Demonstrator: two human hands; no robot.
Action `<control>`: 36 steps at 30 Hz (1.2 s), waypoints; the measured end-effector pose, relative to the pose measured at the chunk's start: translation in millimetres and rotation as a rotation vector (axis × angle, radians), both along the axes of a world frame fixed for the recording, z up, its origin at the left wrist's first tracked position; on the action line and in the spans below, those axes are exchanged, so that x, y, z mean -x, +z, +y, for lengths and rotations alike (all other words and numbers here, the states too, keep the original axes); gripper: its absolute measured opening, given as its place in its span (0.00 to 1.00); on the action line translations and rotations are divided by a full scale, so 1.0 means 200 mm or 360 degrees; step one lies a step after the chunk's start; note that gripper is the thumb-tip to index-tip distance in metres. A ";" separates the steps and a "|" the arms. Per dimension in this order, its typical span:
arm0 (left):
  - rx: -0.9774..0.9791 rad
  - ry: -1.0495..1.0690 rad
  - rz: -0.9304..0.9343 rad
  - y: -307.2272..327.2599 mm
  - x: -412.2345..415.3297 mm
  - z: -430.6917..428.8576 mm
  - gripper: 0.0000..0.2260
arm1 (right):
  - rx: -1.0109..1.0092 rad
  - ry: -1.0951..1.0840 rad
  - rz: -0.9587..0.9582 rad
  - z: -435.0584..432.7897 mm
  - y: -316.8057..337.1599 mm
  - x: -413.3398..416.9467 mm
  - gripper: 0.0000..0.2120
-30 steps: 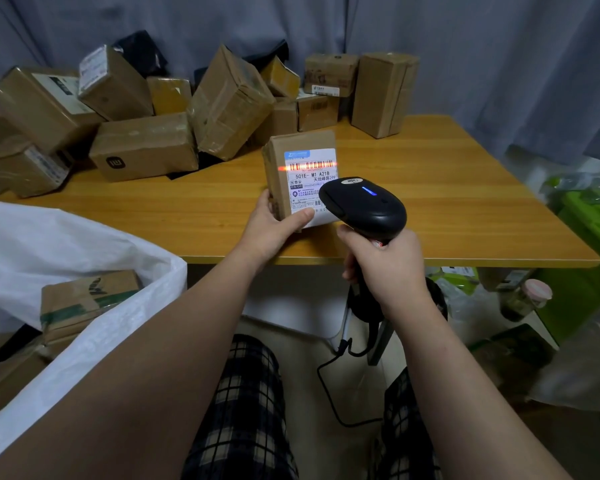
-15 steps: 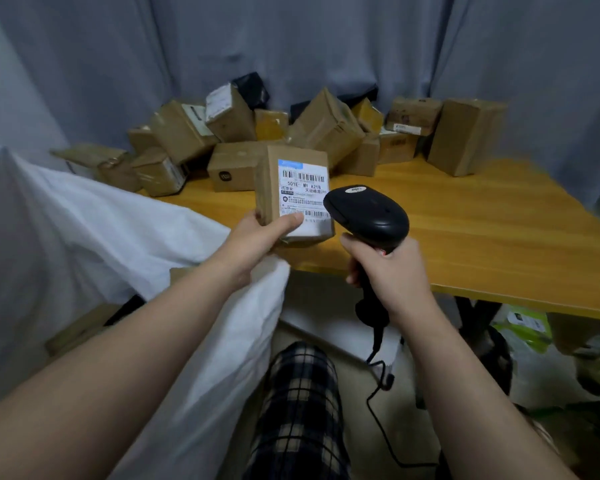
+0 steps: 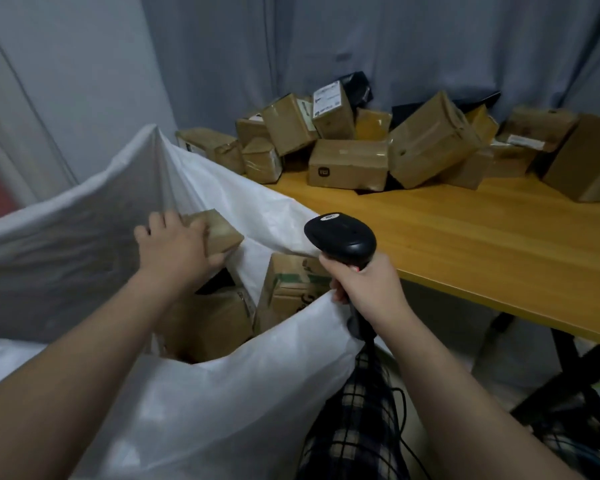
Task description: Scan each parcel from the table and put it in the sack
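Note:
My left hand (image 3: 177, 249) grips a small brown cardboard parcel (image 3: 219, 232) and holds it over the open mouth of the white woven sack (image 3: 243, 386). Its label side is turned away from me. Inside the sack lie a box with green print (image 3: 291, 285) and a larger brown box (image 3: 212, 323). My right hand (image 3: 368, 289) is closed on the handle of the black barcode scanner (image 3: 342, 239), held at the sack's right rim beside the wooden table (image 3: 482, 244). A heap of brown parcels (image 3: 349, 164) lies along the table's far side.
A grey curtain (image 3: 395, 46) hangs behind the table. A tall brown box (image 3: 586, 157) stands at the far right of the heap. The scanner's cable (image 3: 400, 410) runs down past my checked trousers. The black table leg (image 3: 565, 365) stands at the right.
My left hand has carried the parcel left from in front of the scanner, off the table and over the sack's opening. The view has turned left. The scanner's red beam is no longer on the label.

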State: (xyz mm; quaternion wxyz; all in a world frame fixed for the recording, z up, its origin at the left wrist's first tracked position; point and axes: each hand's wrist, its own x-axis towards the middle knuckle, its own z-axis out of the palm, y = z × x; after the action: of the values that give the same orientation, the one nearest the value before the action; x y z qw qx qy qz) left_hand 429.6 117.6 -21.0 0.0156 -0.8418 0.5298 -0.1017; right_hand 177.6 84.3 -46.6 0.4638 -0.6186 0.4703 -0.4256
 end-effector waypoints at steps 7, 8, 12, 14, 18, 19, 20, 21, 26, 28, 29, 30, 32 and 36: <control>0.0084 -0.0257 0.0196 -0.05 0.22 -0.22 0.30 | -0.0025 -0.0155 0.0028 -0.07 -0.03 0.05 0.11; 0.0125 -0.0319 0.0207 -0.04 0.27 -0.26 0.29 | -0.0034 -0.0181 0.0004 -0.09 -0.02 0.07 0.10; 0.0231 -0.0503 0.0256 -0.02 0.46 -0.44 0.27 | -0.0035 -0.0281 -0.0042 -0.20 0.02 0.17 0.06; 0.0256 -0.0585 0.0322 0.00 0.55 -0.56 0.27 | -0.0033 -0.0333 -0.0062 -0.27 0.06 0.24 0.06; 0.0285 -0.0704 0.0311 0.03 0.71 -0.88 0.28 | -0.0049 -0.0448 -0.0205 -0.44 0.18 0.36 0.07; 0.0292 -0.0730 0.0278 0.04 0.74 -0.97 0.28 | -0.0059 -0.0472 -0.0254 -0.50 0.20 0.39 0.06; 0.0297 -0.0761 0.0237 0.05 0.76 -1.07 0.29 | -0.0069 -0.0490 -0.0296 -0.55 0.23 0.42 0.06; 0.0301 -0.0794 0.0193 0.06 0.78 -1.17 0.29 | -0.0074 -0.0501 -0.0323 -0.61 0.26 0.45 0.06; 0.0177 -0.0806 0.0232 0.09 0.86 -1.60 0.36 | -0.0141 -0.0480 -0.0306 -0.86 0.29 0.57 0.10; 0.0057 -0.0731 0.0298 0.08 0.87 -1.70 0.40 | -0.0229 -0.0510 -0.0348 -0.91 0.26 0.61 0.10; -0.0008 -0.0675 0.0343 0.07 0.86 -1.73 0.42 | -0.0264 -0.0523 -0.0378 -0.93 0.25 0.63 0.10; -0.0075 -0.0617 0.0395 0.06 0.85 -1.76 0.43 | -0.0295 -0.0532 -0.0409 -0.94 0.23 0.65 0.10; -0.0185 -0.0550 0.0459 0.03 0.82 -1.78 0.43 | -0.0341 -0.0546 -0.0459 -0.96 0.20 0.67 0.10; -0.0230 -0.0649 0.0218 -0.02 0.78 -1.74 0.46 | -0.0371 -0.0575 -0.0493 -0.98 0.19 0.67 0.11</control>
State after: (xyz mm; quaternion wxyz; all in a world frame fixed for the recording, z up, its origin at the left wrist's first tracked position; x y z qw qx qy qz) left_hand 273.9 -229.8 -24.1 0.0190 -0.7189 0.6948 -0.0071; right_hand 42.8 -110.7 -8.6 0.5148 -0.3945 0.5422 -0.5341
